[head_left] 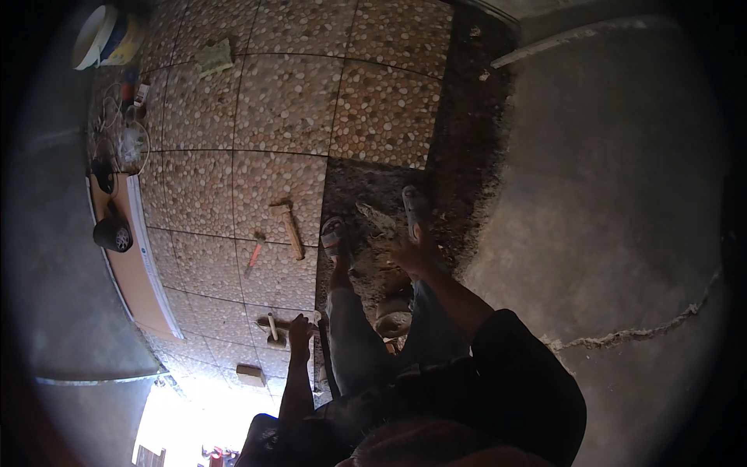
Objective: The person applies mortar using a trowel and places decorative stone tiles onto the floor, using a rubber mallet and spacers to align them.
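My right hand (412,256) reaches down between my knees, over the dark bare soil (366,183). Just beyond its fingers lies a grey, crusted, elongated piece (377,218); shadow hides whether they touch and what the fingers hold. My left hand (299,328) is low beside my left knee, by the edge of the laid tiles. Next to it on the tiles is a float-like tool (272,331) with a pale handle. Its fingers are too dark to read. Farther forward lie a wooden-handled mallet (291,229) and a small hammer (254,253) with an orange handle.
Pebble-patterned tiles (284,93) cover the floor ahead and left. A round container (393,321) sits between my legs. At left are a brown board (128,261), a black round object (113,233) and a bucket (93,37). A grey wall (599,202) rises at right.
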`<act>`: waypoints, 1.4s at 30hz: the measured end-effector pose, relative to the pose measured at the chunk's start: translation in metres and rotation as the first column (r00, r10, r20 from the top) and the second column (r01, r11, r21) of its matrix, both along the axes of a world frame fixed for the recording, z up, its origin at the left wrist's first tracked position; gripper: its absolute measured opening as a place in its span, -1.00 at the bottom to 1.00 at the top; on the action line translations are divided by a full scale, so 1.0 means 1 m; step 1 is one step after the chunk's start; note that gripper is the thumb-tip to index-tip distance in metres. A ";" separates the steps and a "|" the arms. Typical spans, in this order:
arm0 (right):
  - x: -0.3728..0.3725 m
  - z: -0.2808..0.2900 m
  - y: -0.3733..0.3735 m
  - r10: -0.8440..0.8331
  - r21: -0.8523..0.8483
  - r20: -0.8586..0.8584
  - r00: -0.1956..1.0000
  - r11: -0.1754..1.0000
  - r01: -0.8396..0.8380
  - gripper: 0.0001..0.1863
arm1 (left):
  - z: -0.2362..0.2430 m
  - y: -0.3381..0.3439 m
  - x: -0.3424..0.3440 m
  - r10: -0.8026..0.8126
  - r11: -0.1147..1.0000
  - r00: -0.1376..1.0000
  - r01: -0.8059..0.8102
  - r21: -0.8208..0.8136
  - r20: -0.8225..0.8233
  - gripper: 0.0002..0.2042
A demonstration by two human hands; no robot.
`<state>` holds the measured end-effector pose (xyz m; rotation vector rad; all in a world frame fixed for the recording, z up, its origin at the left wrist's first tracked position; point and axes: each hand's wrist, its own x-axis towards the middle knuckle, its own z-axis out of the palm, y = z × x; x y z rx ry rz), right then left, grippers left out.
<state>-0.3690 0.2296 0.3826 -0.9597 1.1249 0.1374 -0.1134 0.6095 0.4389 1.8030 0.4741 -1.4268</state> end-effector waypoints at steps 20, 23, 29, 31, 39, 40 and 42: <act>-0.177 -0.013 -0.151 0.423 0.043 -0.244 0.873 0.904 -0.426 -0.45 | 0.050 -0.283 -0.233 -0.367 0.916 0.882 0.398 -0.051 0.295 -0.61; -0.206 -0.020 -0.166 0.747 -0.137 -0.236 0.621 0.607 -0.782 -0.52 | 0.074 -0.302 -0.249 -0.438 0.882 0.834 0.471 -0.017 0.336 -0.63; -0.230 -0.049 -0.142 0.506 -0.390 -0.320 0.801 0.700 -0.598 -0.56 | 0.116 -0.305 -0.251 -0.394 0.904 0.917 0.373 0.209 0.067 -0.63; -0.220 -0.061 -0.141 0.346 0.010 -0.336 0.876 0.931 -0.364 -0.54 | 0.111 -0.286 -0.253 -0.392 0.875 0.920 0.377 0.302 -0.014 -0.62; -0.136 -0.055 -0.145 0.380 0.359 -0.552 0.742 0.912 -0.200 -0.48 | 0.073 -0.181 -0.306 -0.390 0.857 0.918 0.390 0.338 -0.069 -0.58; -0.127 -0.055 -0.142 0.410 0.286 -0.518 0.750 0.910 -0.300 -0.46 | 0.069 -0.175 -0.312 -0.400 0.856 0.914 0.396 0.332 -0.060 -0.58; -0.112 -0.055 -0.135 0.440 0.117 -0.521 0.732 0.886 -0.449 -0.41 | 0.063 -0.168 -0.321 -0.420 0.855 0.907 0.411 0.317 -0.043 -0.59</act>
